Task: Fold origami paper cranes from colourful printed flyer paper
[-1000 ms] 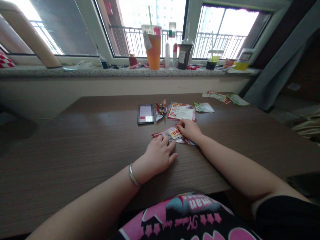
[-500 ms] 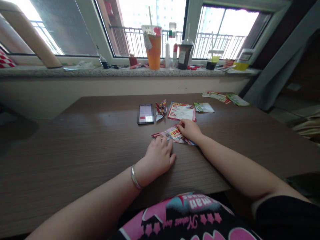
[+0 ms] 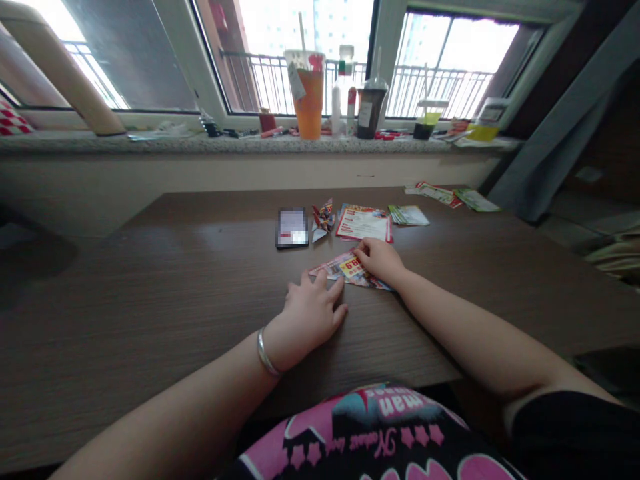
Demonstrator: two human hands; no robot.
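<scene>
A colourful folded paper flyer (image 3: 345,267) with a yellow patch and red digits lies on the table in front of me. My right hand (image 3: 381,260) rests over its right side, fingers bent together and pressing on it; part of the paper is hidden under the hand. My left hand (image 3: 314,308), a silver bangle at its wrist, has its fingers spread, with the fingertips at the flyer's lower left edge. Just beyond are a crumpled or folded piece of printed paper (image 3: 323,220) and a stack of red-bordered printed sheets (image 3: 365,223).
A phone (image 3: 292,228) with a blurred screen lies left of the folded paper. Green-and-white leaflets (image 3: 409,215) and more leaflets (image 3: 437,193) lie at the back right of the brown table (image 3: 150,300). An orange drink cup (image 3: 309,100) and bottles stand on the windowsill (image 3: 200,145).
My left hand has slid slightly left and its fingers have spread wider. The flyer's left corner looks narrower than before. My right hand has stayed in place.
</scene>
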